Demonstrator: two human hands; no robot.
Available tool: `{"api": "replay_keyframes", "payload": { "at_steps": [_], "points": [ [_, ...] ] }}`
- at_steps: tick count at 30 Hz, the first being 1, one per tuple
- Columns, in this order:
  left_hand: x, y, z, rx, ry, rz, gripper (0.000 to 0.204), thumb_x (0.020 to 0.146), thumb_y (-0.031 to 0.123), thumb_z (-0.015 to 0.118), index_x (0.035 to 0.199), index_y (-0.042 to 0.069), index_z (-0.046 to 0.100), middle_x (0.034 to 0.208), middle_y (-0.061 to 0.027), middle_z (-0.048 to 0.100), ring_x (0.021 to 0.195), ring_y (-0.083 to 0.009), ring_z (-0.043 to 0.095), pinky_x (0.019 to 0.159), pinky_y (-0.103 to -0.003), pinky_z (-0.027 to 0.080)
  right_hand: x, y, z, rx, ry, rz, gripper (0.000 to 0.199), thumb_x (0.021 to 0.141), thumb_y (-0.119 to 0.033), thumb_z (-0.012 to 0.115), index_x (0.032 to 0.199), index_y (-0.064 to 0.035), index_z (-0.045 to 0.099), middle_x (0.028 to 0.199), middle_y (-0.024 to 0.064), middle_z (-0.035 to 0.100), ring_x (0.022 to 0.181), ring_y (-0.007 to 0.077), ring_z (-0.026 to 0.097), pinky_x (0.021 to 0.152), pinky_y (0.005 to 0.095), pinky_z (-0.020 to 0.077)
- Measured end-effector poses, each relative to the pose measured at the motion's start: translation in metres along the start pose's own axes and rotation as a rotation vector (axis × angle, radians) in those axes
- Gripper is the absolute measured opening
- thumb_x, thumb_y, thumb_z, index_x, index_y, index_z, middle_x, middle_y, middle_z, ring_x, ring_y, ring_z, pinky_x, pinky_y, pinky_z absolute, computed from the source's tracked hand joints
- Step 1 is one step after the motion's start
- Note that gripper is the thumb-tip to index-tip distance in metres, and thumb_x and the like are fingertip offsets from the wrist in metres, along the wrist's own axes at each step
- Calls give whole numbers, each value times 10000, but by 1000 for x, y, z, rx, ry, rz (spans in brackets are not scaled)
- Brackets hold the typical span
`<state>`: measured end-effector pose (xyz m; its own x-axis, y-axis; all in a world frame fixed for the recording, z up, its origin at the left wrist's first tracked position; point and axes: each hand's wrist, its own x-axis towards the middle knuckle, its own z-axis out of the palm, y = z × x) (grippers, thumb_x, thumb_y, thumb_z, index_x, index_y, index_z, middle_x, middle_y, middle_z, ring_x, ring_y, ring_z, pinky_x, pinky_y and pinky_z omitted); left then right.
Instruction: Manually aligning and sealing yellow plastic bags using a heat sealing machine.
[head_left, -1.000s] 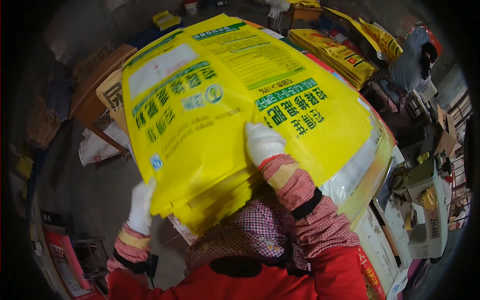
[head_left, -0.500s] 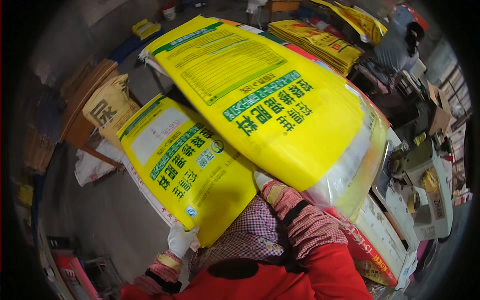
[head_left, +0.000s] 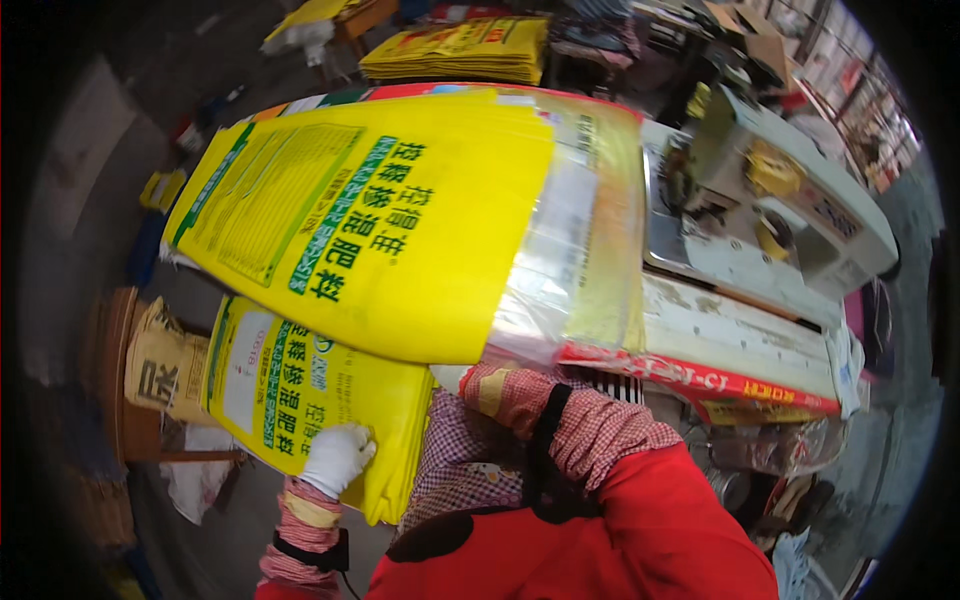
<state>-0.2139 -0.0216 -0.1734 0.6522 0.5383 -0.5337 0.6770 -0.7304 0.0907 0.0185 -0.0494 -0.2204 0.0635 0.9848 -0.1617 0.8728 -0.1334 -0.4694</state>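
Lower printed yellow sacks (head_left: 387,402), 8 o'clock | left hand (head_left: 339,459) on top, right hand (head_left: 452,378) by their 3-o'clock edge; both grips: cannot tell | risk: uneven pressure could splay the layered edges

Small yellow bag pile (head_left: 395,405), lower left of frame: green letters on top, whitish patch near left end, layers showing at right edge. Big yellow bag pile (head_left: 455,220), middle of frame: lies flat, green letters too, lower edge hides bit of small one.
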Motion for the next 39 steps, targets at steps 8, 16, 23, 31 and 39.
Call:
{"api": "replay_keyframes", "payload": {
  "at_steps": [8,16,23,31,39],
  "points": [
    [60,153,-122,-151,777,732,272,783,188,597,1010,37,605,935,-163,618,849,-324,587,779,-362,474,-71,21,-5,55,20,-133,251,833,-190,504,1029,-92,625,966,123,644,883,275,619,807,416,481],
    [97,160,-126,-334,660,769,110,683,84,664,751,37,591,739,-133,547,716,-316,547,645,-366,453,-129,48,-76,391,-52,-307,323,795,-295,542,972,-40,632,932,52,651,819,193,622,733,339,487],
    [59,165,-136,47,683,953,181,658,80,657,833,107,618,727,-28,579,610,-219,566,525,-321,437,-133,96,-92,1472,291,209,265,900,-205,547,1012,27,607,897,80,634,744,135,603,670,242,494],
    [50,162,-128,-471,313,735,287,685,221,694,912,66,611,784,-59,585,704,-239,572,603,-329,449,-112,75,-88,1414,374,215,263,837,-237,633,910,14,605,749,66,618,645,130,560,574,256,442],
    [80,147,-139,-739,347,256,211,748,169,656,858,-1,597,694,-75,569,627,-148,566,593,-260,456,-101,51,-121,692,549,258,351,793,-339,624,868,-2,563,754,198,591,705,310,594,628,392,451]
  ]
}}
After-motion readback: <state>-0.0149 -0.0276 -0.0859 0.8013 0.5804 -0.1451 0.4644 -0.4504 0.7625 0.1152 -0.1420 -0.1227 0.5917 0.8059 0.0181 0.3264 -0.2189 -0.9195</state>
